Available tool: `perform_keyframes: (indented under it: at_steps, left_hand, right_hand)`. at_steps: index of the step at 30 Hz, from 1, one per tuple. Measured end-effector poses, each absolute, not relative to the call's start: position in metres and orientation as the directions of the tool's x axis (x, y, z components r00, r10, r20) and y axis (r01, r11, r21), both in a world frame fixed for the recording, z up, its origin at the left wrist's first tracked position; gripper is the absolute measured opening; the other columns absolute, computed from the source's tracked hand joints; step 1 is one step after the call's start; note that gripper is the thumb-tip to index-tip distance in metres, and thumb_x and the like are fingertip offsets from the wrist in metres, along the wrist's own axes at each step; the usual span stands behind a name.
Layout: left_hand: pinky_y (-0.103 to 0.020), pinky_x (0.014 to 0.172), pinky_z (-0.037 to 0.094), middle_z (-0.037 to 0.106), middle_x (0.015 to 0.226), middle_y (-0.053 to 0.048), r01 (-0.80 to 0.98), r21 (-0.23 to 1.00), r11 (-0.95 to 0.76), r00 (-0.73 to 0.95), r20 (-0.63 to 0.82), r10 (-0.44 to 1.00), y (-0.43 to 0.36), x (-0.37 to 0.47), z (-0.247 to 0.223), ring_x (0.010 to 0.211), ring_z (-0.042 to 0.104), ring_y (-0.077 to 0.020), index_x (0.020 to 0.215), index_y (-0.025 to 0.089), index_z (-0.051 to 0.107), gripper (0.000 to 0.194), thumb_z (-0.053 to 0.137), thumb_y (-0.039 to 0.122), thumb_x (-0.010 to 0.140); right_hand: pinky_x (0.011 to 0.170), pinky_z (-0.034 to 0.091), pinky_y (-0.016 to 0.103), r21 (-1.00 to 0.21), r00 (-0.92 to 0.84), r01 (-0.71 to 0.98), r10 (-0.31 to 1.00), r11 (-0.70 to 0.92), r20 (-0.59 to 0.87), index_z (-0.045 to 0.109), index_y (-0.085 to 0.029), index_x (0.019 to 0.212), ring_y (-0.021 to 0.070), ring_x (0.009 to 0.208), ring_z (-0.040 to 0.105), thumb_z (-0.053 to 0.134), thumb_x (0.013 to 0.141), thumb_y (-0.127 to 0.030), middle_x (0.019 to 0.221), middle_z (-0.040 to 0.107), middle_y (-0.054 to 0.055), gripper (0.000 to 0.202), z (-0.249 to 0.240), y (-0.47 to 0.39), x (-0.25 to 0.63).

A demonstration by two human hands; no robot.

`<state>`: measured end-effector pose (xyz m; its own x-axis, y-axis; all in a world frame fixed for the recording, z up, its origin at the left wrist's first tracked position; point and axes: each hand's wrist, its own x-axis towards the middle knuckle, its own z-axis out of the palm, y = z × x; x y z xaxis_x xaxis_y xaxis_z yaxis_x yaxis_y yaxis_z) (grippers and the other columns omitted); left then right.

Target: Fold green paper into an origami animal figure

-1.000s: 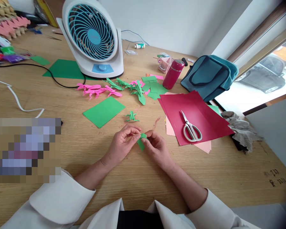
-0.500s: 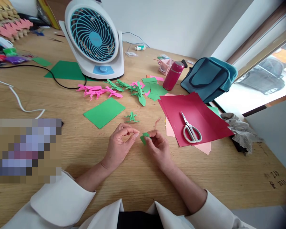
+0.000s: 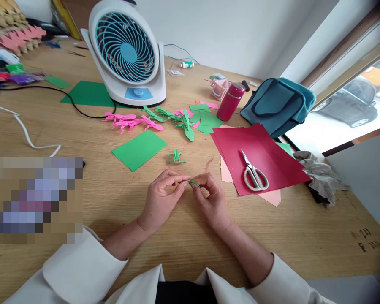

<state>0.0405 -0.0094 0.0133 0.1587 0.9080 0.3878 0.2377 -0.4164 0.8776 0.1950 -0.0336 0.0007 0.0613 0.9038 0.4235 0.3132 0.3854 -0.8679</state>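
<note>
Between my hands is a small folded piece of green paper [image 3: 194, 183], seen nearly edge-on. My right hand [image 3: 211, 200] pinches it between thumb and fingers. My left hand [image 3: 163, 198] is closed in a pinch at the paper's left end, its thumb and forefinger tips touching it. Just beyond my fingers stands a small green origami figure [image 3: 176, 156] with thin legs. Behind that, to the left, lies a stack of green paper [image 3: 139, 150]. Pink origami figures [image 3: 131, 121] and green origami figures [image 3: 186, 124] lie in a group farther back.
A white fan [image 3: 126, 55] stands at the back. On the right, white-handled scissors [image 3: 255, 175] rest on red paper sheets [image 3: 272, 156]. Behind them are a red bottle [image 3: 230, 102] and a teal bag [image 3: 277, 105]. A white cable [image 3: 28, 135] runs along the left.
My left hand has moved right and now meets the green paper, where a gap showed before. The paper has turned from showing its face to nearly edge-on.
</note>
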Motion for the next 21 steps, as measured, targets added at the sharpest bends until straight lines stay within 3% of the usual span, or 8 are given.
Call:
perform_keyframes:
  at_steps: [8, 21]
  left_hand:
    - [-0.025, 0.073, 0.048, 0.067, 0.085, -0.001, 0.177, 0.924, -0.338, 0.157, 0.313, 0.937, -0.0103, 0.0409, 0.0084, 0.078, 0.06, -0.0134, 0.095, 0.021, 0.076, 0.012, 0.068, 0.019, 0.086]
    - [-0.026, 0.073, 0.048, 0.067, 0.082, -0.001, 0.153, 0.931, -0.332, 0.138, 0.313, 0.94, -0.0092, 0.0415, 0.0079, 0.076, 0.06, -0.0137, 0.087, 0.02, 0.074, 0.006, 0.069, 0.018, 0.084]
  right_hand:
    - [0.076, 0.05, 0.032, -0.851, 0.041, 0.327, 0.893, 0.412, 0.448, 0.059, -0.022, 0.086, 0.0162, 0.083, 0.061, 0.058, 0.091, -0.014, 0.086, 0.062, 0.003, 0.01, 0.004, -0.0339, 0.1941]
    - [0.077, 0.051, 0.031, -0.885, 0.022, 0.283, 0.92, 0.369, 0.391, 0.059, -0.022, 0.086, 0.0162, 0.084, 0.061, 0.059, 0.091, -0.017, 0.088, 0.063, 0.003, 0.008, 0.0008, -0.0342, 0.1939]
